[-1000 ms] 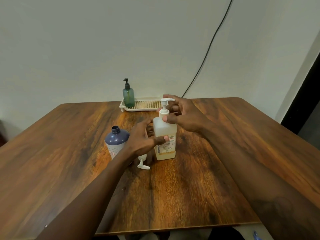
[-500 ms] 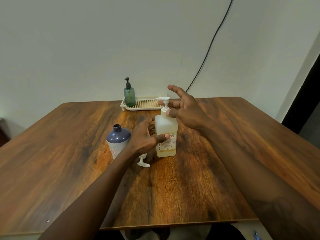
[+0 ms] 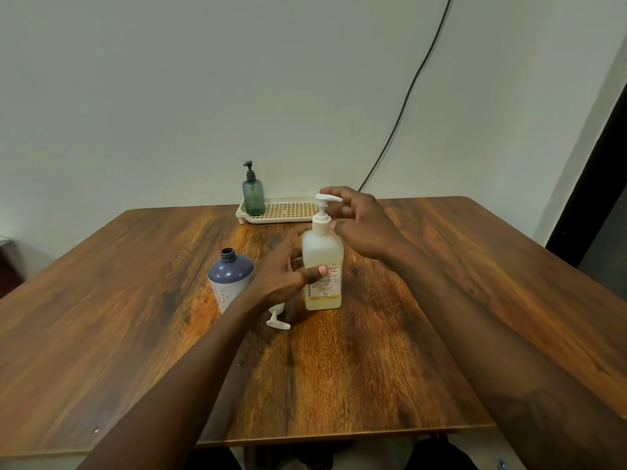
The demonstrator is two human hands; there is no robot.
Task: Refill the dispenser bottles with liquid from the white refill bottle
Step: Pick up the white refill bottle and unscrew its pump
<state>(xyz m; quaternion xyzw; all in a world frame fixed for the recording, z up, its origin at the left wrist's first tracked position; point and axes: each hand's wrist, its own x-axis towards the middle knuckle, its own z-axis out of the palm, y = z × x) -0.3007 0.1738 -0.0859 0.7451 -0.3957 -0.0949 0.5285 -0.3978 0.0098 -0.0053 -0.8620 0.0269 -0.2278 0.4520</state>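
The white refill bottle [image 3: 322, 283] stands upright at the table's middle, its white pump [image 3: 324, 205] fitted on top. My left hand [image 3: 281, 273] grips its body from the left, with the thumb across the label. My right hand [image 3: 363, 225] curls round the pump; the thumb touches the collar and the fingers lie behind the pump head. A dark blue dispenser bottle [image 3: 230, 276] stands left of my left hand with its neck uncapped. A loose white pump [image 3: 278, 318] lies on the table in front of it. A green dispenser bottle [image 3: 253, 195] with a black pump stands in a tray.
The cream perforated tray [image 3: 288, 212] sits at the far edge of the wooden table [image 3: 373, 368] against the wall. A black cable [image 3: 407, 96] runs down the wall behind it. A dark doorway is at the right.
My right hand let go of the pump, spread its fingers, and has now closed on the pump again. The pump head now points right. My left hand kept its hold on the bottle.
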